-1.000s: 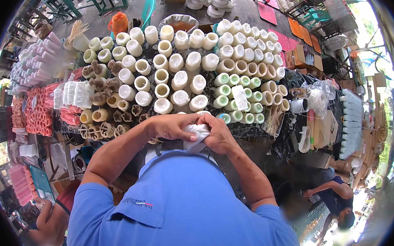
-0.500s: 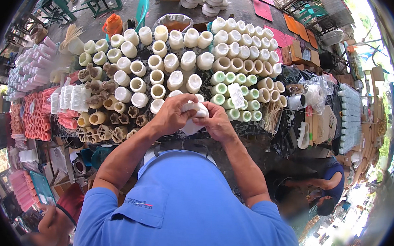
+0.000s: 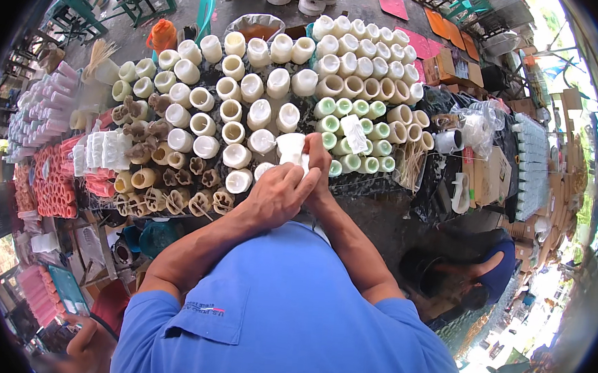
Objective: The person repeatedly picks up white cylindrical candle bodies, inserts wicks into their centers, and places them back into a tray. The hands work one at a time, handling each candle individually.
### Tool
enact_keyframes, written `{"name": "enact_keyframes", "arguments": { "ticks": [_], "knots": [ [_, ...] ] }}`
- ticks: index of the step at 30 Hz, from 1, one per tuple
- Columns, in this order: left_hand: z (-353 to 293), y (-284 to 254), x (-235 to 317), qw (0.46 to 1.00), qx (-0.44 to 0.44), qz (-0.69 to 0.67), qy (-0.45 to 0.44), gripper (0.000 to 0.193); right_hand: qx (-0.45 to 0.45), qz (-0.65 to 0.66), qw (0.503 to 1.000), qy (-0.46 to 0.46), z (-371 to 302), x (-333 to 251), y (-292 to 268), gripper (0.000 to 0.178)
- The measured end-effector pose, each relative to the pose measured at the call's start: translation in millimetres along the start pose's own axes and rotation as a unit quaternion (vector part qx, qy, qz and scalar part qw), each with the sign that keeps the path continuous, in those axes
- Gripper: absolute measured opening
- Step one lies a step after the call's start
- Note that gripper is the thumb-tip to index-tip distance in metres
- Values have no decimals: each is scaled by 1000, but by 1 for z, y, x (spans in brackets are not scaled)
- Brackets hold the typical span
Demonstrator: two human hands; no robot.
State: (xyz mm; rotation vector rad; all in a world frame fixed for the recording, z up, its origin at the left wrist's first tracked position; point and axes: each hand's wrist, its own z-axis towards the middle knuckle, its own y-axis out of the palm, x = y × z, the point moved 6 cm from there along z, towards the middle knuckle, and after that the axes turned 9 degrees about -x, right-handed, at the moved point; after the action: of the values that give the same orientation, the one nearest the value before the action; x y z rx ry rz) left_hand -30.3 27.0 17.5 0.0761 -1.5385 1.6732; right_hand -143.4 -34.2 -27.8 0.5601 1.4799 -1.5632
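Close in front of my chest, at the table's near edge, both hands are closed around a white candle-like piece (image 3: 291,146). Its pale upper end sticks out above my fingers, while the rest is mostly covered. My left hand (image 3: 275,195) wraps it from the near side, the fingers reaching across toward the other hand. My right hand (image 3: 319,166) grips it from the right. Just beyond and to the left stand whitish wax cylinders (image 3: 262,141), some solid-topped and some hollow. Pale green-centred cylinders (image 3: 328,123) are lined up to the right, with a crumpled white sheet (image 3: 354,135) on them.
Brown flower-shaped hollow pieces (image 3: 223,198) and pink tubes (image 3: 56,190) fill the left side. A lined bucket (image 3: 255,25) stands behind the table. Cardboard (image 3: 490,182) and clear plastic (image 3: 480,126) lie at right. Other people crouch at lower right (image 3: 491,269) and lower left (image 3: 87,334).
My hands have drawn closer together, and the left now overlaps the right. The white piece has turned, its end now pointing away from me. The view has shifted slightly.
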Motion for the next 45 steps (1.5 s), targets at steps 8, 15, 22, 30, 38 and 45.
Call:
{"name": "enact_keyframes", "arguments": {
  "ticks": [8, 15, 22, 30, 38, 45],
  "knots": [
    [-6, 1, -101, 975, 155, -67, -141, 41, -137, 190, 972, 37, -5, 0, 35, 53],
    [1, -2, -81, 991, 117, -38, -58, 40, -98, 86, 991, -43, 10, -3, 13, 25],
    [10, 1, -69, 996, 25, -50, -63, 30, -99, -11, 992, -83, 6, -1, -4, 21],
    [12, 8, -76, 955, 80, -96, -269, 24, -168, -46, 972, -158, 4, -13, -8, 61],
    [30, 44, -78, 610, 33, -763, -211, 82, -85, 7, 974, -210, 20, 5, -58, 59],
    [32, 50, -109, 712, 143, -617, -305, 39, 81, -29, 986, 144, 21, 181, -191, 9]
  ]
}}
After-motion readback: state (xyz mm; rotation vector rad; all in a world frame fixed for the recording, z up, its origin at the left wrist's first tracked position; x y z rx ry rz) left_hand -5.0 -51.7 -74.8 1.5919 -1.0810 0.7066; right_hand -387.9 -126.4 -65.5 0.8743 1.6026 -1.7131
